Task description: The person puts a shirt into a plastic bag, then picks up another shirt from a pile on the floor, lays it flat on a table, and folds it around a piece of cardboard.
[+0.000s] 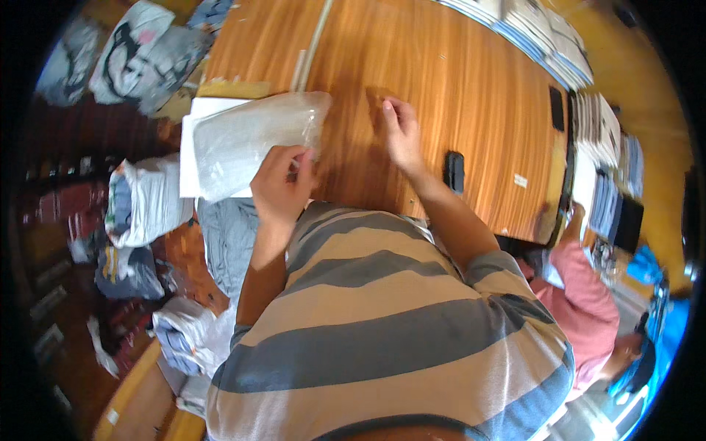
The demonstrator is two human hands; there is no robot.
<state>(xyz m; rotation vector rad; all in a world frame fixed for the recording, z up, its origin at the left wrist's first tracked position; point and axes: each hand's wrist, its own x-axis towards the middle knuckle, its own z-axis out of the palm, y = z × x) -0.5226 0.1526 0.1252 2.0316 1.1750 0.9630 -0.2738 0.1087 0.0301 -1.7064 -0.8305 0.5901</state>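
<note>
A clear plastic bag [250, 136] lies at the left side of the wooden table [471, 95], over white sheets [189, 165]. My left hand [283, 180] is closed at the bag's near right corner, with thumb and fingers pinching the film. Part of the bag's right edge stands slightly raised and catches the light. To the right, apart from the bag, my right hand [403, 138] is held over the bare wood. Its fingers are curled together, and nothing shows in them.
A black case [454, 172] rests right of my right hand. A dark phone [557, 109] lies near the table's right edge, by stacked folded goods [596, 128]. Bagged clothing [151, 202] is piled at the left. A person in a pink top [581, 294] is at the right.
</note>
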